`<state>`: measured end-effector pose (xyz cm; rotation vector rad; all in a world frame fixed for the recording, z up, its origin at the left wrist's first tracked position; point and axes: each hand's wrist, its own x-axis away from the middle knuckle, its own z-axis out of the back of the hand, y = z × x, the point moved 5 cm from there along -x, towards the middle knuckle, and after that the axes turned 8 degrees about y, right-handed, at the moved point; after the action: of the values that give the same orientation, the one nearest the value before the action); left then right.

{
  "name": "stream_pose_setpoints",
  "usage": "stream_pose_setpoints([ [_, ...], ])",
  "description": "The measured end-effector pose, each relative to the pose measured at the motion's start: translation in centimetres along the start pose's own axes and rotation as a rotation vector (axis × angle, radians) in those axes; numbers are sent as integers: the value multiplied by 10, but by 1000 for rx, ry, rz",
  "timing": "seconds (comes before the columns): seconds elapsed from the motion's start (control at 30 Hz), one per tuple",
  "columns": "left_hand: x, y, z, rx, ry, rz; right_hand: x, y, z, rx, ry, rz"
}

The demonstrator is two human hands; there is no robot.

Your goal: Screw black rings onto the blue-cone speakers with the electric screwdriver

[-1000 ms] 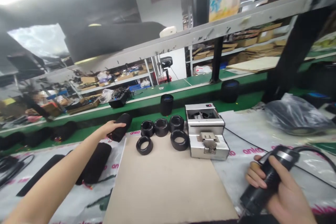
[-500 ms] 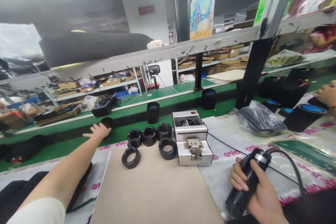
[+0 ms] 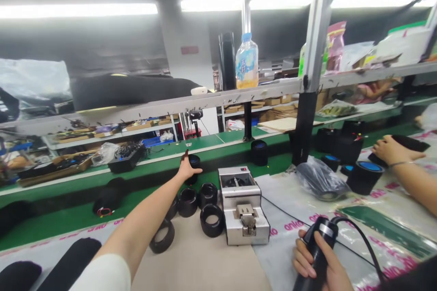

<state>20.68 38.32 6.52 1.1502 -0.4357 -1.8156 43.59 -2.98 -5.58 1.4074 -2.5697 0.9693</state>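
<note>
At left, the open left hand (image 3: 187, 169) touches a black cylinder (image 3: 194, 169), partly covering it, above the green conveyor belt (image 3: 61, 211). The forearm partly hides one of the black rubber rings (image 3: 209, 220). Beside them stands a steel machine (image 3: 243, 204). The right hand (image 3: 312, 259) closes around a black corded handheld tool (image 3: 319, 248), its lower end cut off by the frame. At far right is a co-worker's hand (image 3: 387, 151).

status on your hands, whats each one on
Left hand open at black cylinder. Right hand gripping black corded handheld tool. Black rings beside left forearm.
</note>
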Motion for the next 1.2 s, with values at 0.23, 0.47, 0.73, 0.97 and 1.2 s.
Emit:
stream_pose_setpoints([
  [0.23, 7, 15, 46, 126, 167, 40, -2, -2, 1, -20, 9, -28],
  [0.47, 67, 51, 193, 226, 297, -99, 1, -4, 0, 39, 0, -34],
  [0.73, 270, 53, 267, 211, 250, 36, 10, -8, -8, 198, 122, 1],
  [0.97, 368, 22, 212, 233, 202, 250, 49, -3, -88, 515, -112, 101],
  [1.2, 369, 23, 203, 261, 227, 163, 80, 109, -194, 1419, -581, 65],
])
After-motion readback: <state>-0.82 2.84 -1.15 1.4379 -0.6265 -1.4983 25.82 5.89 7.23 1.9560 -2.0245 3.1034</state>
